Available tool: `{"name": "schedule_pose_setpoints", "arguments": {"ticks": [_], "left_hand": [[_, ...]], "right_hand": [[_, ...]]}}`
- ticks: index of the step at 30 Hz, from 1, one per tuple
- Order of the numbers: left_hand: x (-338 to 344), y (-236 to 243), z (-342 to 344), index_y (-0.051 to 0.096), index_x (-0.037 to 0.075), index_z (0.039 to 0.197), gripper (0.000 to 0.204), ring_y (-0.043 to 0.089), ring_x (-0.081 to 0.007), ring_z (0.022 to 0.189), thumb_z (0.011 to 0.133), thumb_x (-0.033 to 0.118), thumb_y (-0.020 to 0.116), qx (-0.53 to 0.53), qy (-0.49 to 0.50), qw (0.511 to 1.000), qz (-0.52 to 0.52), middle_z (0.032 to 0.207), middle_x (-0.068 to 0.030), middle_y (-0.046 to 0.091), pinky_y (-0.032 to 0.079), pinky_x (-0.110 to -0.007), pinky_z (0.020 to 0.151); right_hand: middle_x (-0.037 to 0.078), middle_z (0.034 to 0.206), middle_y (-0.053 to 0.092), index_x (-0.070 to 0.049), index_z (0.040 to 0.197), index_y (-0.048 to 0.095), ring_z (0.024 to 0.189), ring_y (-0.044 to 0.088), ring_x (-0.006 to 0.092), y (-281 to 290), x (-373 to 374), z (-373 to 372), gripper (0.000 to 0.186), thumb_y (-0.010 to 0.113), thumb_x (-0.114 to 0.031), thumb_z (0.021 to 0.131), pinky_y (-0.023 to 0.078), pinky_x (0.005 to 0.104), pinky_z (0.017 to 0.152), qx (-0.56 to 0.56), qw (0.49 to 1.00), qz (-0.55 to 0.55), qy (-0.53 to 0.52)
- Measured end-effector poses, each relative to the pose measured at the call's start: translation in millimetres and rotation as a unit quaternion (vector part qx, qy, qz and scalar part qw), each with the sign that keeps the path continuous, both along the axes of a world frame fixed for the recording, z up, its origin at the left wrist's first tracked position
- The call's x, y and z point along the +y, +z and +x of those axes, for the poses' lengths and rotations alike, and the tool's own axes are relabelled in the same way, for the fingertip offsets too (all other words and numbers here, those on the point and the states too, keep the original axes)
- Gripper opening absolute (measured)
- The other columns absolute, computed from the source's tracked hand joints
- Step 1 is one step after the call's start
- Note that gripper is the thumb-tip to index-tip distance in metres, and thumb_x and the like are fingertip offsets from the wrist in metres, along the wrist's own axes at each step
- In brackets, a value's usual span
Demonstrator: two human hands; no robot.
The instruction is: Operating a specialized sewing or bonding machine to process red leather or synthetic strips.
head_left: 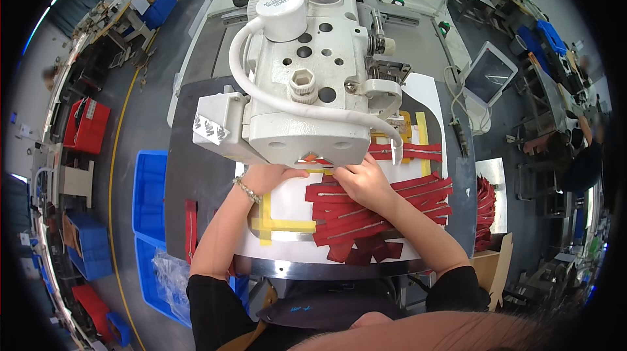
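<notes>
Under the front of a white industrial sewing machine [310,130], my left hand [266,178] rests on the white work sheet [287,208]. Its thumb stretches right toward the needle area; the other fingers are partly hidden by the machine head. Opposite it, my right hand [363,184] is closed, fingers curled in by the needle area. What it grips is hidden. A pile of red zipper strips [349,210] with metal teeth lies beneath and beside my right wrist. Another red zipper strip [424,151] extends out right of the machine head. A bit of red shows under the head, between my hands.
Yellow tape [290,225] marks the sheet. One red zipper strip [191,230] lies on the table's left. Blue bins [150,197] stand left of the table, one holding clear plastic. More red strips [484,210] are heaped at the right, near a screen [491,73] and an open carton [493,266].
</notes>
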State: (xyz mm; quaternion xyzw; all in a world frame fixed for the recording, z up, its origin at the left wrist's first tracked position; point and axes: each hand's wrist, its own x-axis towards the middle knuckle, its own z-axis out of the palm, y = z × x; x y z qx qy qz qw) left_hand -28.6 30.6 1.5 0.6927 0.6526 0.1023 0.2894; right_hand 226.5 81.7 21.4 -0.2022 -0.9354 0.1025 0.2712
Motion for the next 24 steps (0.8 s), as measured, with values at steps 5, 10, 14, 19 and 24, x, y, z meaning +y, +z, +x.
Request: {"name": "schedule_pose_setpoints", "arguments": {"ticks": [5, 10, 14, 19, 24], "left_hand": [[21.6, 30.4, 7.9, 0.065, 0.01, 0.114, 0.061, 0.059, -0.0216, 0.109, 0.069, 0.047, 0.079, -0.089, -0.046, 0.994, 0.042, 0.118, -0.0052, 0.064, 0.046, -0.038, 0.095], [30.5, 18.3, 4.6, 0.063, 0.006, 0.113, 0.034, 0.063, -0.0252, 0.098, 0.088, 0.028, 0.062, -0.303, -0.032, 0.952, 0.019, 0.105, -0.0098, 0.067, 0.048, -0.038, 0.091], [30.6, 2.3, 0.1, 0.065, 0.006, 0.11, 0.028, 0.063, -0.0251, 0.097, 0.089, 0.024, 0.059, -0.376, -0.004, 0.926, -0.007, 0.103, -0.0099, 0.067, 0.047, -0.039, 0.09], [19.6, 3.3, 7.9, 0.066, 0.006, 0.108, 0.027, 0.063, -0.0254, 0.094, 0.09, 0.024, 0.058, -0.256, -0.04, 0.965, 0.047, 0.101, -0.011, 0.067, 0.048, -0.039, 0.088], [-2.9, 13.0, 23.4, 0.067, 0.006, 0.107, 0.027, 0.064, -0.0256, 0.091, 0.09, 0.025, 0.057, -0.152, -0.062, 0.983, 0.087, 0.1, -0.0118, 0.067, 0.048, -0.04, 0.086]], "right_hand": [[0.009, 0.101, 0.062, -0.005, 0.088, 0.061, 0.101, 0.062, 0.0263, 2.4, 6.6, 4.6, 0.01, 0.063, -0.007, 0.078, 0.05, 0.0412, 0.086, 0.021, 1.0, -0.014, -0.003], [0.009, 0.107, 0.062, -0.006, 0.09, 0.062, 0.102, 0.063, 0.0255, 0.8, 6.8, 9.6, 0.011, 0.063, -0.008, 0.079, 0.056, 0.0369, 0.079, 0.022, 1.0, -0.001, -0.019], [0.008, 0.109, 0.062, -0.006, 0.093, 0.062, 0.099, 0.064, 0.0233, -0.7, 6.9, 11.0, 0.014, 0.063, -0.009, 0.08, 0.057, 0.0302, 0.07, 0.018, 1.0, 0.009, -0.017], [0.008, 0.11, 0.062, -0.007, 0.094, 0.063, 0.096, 0.065, 0.0207, -5.6, 7.0, 10.6, 0.013, 0.063, -0.01, 0.081, 0.057, 0.0282, 0.064, 0.009, 1.0, 0.023, -0.018], [0.008, 0.092, 0.063, -0.007, 0.094, 0.068, 0.087, 0.061, 0.0277, -6.7, 5.2, 7.5, 0.019, 0.07, -0.007, 0.075, 0.048, 0.039, 0.08, 0.054, 0.998, -0.032, -0.021]]}}
